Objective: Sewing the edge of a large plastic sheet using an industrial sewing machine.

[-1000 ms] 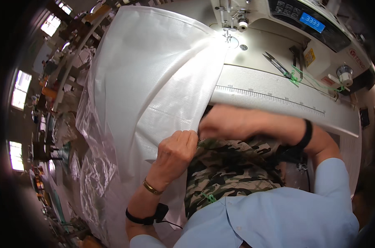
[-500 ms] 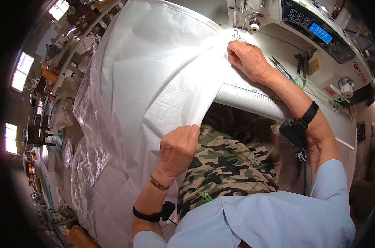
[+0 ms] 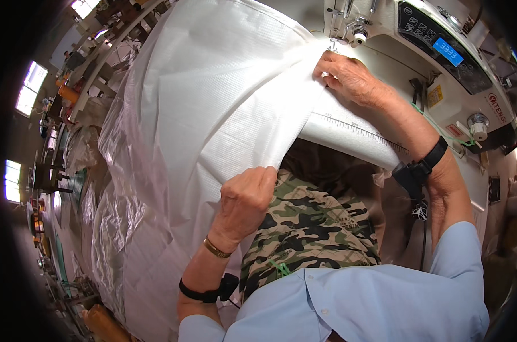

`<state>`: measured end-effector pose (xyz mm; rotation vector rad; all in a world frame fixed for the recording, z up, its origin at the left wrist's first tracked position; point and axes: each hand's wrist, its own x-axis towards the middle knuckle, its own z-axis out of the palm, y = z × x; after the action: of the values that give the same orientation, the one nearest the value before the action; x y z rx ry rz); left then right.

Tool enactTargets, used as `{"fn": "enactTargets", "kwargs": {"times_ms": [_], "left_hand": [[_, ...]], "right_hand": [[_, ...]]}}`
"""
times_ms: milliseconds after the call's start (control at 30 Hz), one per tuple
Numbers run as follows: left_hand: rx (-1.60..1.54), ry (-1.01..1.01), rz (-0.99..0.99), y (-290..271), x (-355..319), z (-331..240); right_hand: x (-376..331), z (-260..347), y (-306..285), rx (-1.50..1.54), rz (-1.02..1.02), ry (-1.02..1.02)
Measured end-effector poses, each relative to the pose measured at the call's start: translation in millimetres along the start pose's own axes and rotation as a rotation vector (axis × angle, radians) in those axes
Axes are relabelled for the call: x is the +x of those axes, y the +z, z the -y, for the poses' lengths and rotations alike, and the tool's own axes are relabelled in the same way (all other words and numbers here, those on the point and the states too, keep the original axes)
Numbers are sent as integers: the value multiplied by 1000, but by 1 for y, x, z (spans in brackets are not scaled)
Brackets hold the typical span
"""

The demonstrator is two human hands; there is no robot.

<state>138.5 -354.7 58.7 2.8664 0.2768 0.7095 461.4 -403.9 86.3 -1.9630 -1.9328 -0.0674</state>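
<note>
A large white sheet of finely textured fabric [image 3: 213, 97] spreads across the left and centre, its near edge running diagonally between my hands. My left hand [image 3: 248, 196] is closed on that edge at the lower end, just above my lap. Up by the sewing machine's needle area [image 3: 333, 47], my right hand [image 3: 352, 78] pinches the same edge, thumb and forefinger bent against the cloth. Bright light washes out the fabric there, and the presser foot is only partly visible. The sewing machine [image 3: 429, 74] stands at the upper right.
A ruler scale [image 3: 355, 128] is marked along the bed's rounded front edge. Dark-handled tools [image 3: 418, 94] and green thread [image 3: 449, 137] lie beside the machine's body. Crumpled clear plastic [image 3: 116, 228] hangs at the left. A camouflage cloth [image 3: 309, 228] covers my lap.
The view has shifted slightly. My right fingers have changed their bend on the fabric edge, and its forearm now covers the snips seen before. My left hand keeps its hold.
</note>
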Motion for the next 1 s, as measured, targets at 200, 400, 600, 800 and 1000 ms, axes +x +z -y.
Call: {"fn": "enactTargets", "kwargs": {"times_ms": [200,400,600,800,1000], "left_hand": [[5,-3,9,0,0,-1],[16,-25,39,-4,0,-4],[28,-121,26,-14,7,-18],[0,-162,13,-26,9,-34],[-157,-176,32,-21,3,-38]], "right_hand": [[5,0,-10,20,132,-17],[6,-2,-9,-6,123,-4],[9,1,-11,-43,210,33],[8,-11,-12,-7,148,-15],[11,-5,-20,80,200,47]]}}
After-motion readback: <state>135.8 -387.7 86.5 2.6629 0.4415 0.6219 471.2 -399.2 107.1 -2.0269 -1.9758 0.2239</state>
